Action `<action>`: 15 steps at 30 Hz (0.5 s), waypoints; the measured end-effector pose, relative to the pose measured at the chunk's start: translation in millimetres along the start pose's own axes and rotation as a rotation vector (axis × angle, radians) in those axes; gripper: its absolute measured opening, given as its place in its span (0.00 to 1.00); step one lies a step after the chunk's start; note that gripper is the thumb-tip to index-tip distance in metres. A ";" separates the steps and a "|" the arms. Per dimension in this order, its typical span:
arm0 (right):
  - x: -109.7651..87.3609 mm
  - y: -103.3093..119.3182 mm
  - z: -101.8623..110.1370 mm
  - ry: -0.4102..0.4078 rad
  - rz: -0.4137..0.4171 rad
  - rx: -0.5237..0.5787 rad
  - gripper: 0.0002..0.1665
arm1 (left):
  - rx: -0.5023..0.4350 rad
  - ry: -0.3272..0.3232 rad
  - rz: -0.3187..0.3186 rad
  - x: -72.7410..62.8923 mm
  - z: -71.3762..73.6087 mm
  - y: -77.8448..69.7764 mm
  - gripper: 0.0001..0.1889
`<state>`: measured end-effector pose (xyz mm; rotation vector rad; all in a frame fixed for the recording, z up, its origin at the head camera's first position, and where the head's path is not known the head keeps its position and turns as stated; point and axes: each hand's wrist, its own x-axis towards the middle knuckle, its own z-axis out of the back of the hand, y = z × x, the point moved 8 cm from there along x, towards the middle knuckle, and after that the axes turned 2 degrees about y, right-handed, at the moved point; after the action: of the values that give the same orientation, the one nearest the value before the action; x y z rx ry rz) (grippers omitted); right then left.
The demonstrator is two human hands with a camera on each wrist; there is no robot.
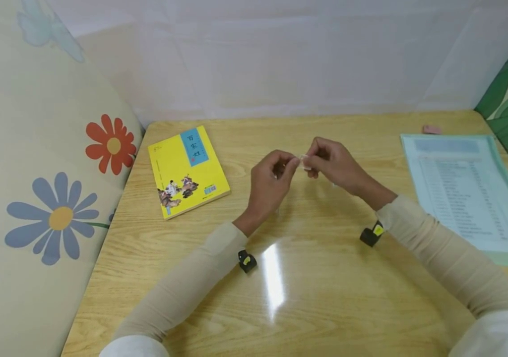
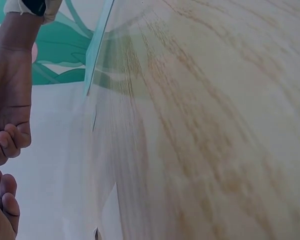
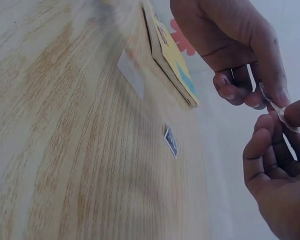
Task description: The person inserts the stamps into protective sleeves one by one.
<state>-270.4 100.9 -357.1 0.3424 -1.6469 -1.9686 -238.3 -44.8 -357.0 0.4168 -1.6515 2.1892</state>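
Above the middle of the table, both hands meet fingertip to fingertip at a small, thin, whitish piece [image 3: 277, 108], which looks like paper or a sticker. My left hand [image 1: 270, 178] pinches one end between thumb and fingers. The other end is pinched by my right hand [image 1: 332, 163]. In the right wrist view the piece slants between the two thumbs, partly covered by fingers. On the tabletop below lie a white slip [image 3: 131, 75] and a small dark card with a white border [image 3: 171, 141]; the hands mostly hide these in the head view.
A yellow book [image 1: 189, 173] lies at the table's left. To the right is a pale green-edged sheet of printed text [image 1: 464, 193], with a small pink block [image 1: 431, 130] behind it. A white cloth [image 1: 281, 59] hangs along the back edge of the wooden table [image 1: 325, 297].
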 end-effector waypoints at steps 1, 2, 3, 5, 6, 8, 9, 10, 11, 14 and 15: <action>0.0 0.1 0.4 0.000 -0.002 -0.014 0.14 | 0.005 0.004 -0.001 0.2 -0.4 0.0 0.08; 0.2 0.2 0.7 0.003 -0.005 -0.029 0.15 | 0.012 0.007 0.000 0.4 -0.8 -0.3 0.08; 0.3 0.4 0.9 0.008 -0.006 -0.044 0.15 | 0.020 0.012 0.005 0.3 -1.1 -0.2 0.08; 0.2 0.0 2.0 0.016 -0.013 -0.082 0.15 | 0.030 0.018 0.015 0.5 -1.1 0.0 0.08; 0.0 -0.3 2.8 0.019 -0.016 -0.092 0.15 | 0.033 0.019 0.025 0.5 -1.0 0.3 0.08; -0.3 -1.4 5.2 0.015 -0.016 -0.090 0.15 | 0.021 0.015 0.053 0.6 -0.4 1.5 0.09; -0.6 -1.8 6.8 0.007 -0.014 -0.074 0.15 | 0.013 0.011 0.068 0.6 0.0 2.5 0.10; -1.0 -2.4 8.7 -0.006 -0.012 -0.065 0.15 | 0.002 0.006 0.083 0.7 0.5 3.4 0.10; -1.5 -2.3 10.5 -0.022 -0.009 -0.059 0.15 | -0.009 0.001 0.100 0.6 0.8 4.4 0.10; -2.8 -1.6 13.4 -0.054 -0.002 -0.062 0.14 | -0.038 -0.005 0.141 0.0 0.8 6.6 0.11; -2.8 -1.5 13.5 -0.059 -0.004 -0.072 0.14 | -0.042 -0.004 0.150 -0.2 0.5 6.8 0.11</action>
<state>-275.6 113.7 -356.1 0.2634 -1.6080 -2.0529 -241.2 -47.0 -362.8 0.2942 -1.7802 2.2555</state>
